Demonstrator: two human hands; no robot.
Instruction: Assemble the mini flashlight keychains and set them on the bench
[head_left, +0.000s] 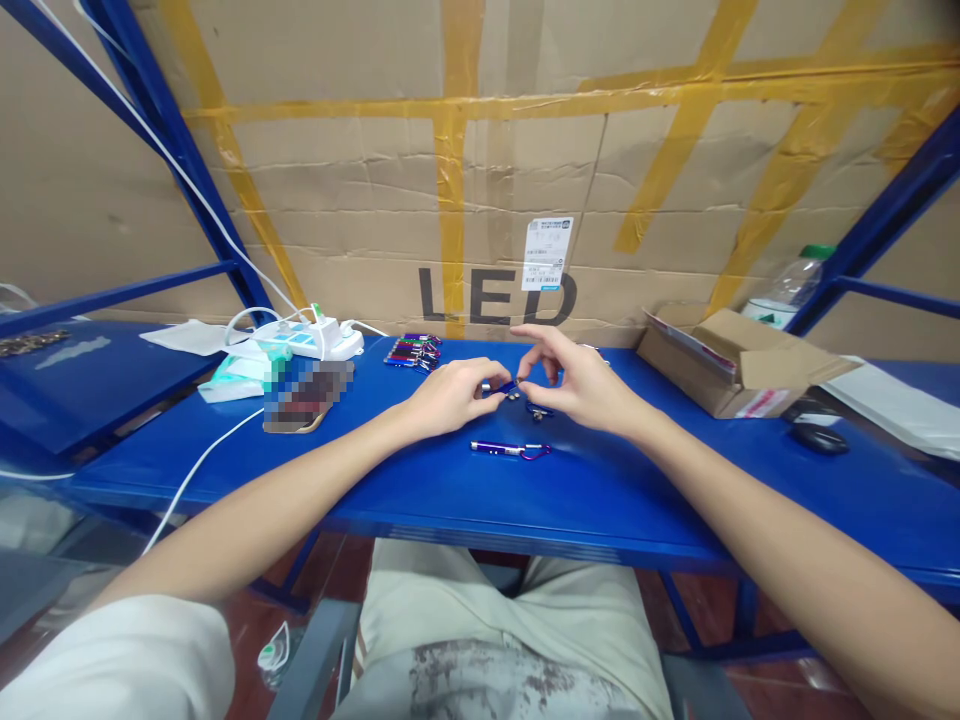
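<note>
Pixelated object (307, 395) beside power strip (315, 336), small blue piece (510, 387) mostly hidden by left hand (450, 396), label (547, 253) print unreadable

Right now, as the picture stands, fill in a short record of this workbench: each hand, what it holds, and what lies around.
left hand: pinches one end of a small blue flashlight, just above the table
right hand: fingertips on the other end of the same flashlight
nearer the person: purple flashlight lying loose on the blue table
behind the left hand: pile of flashlights, beside a white power strip
right side: open cardboard box, black mouse
</note>
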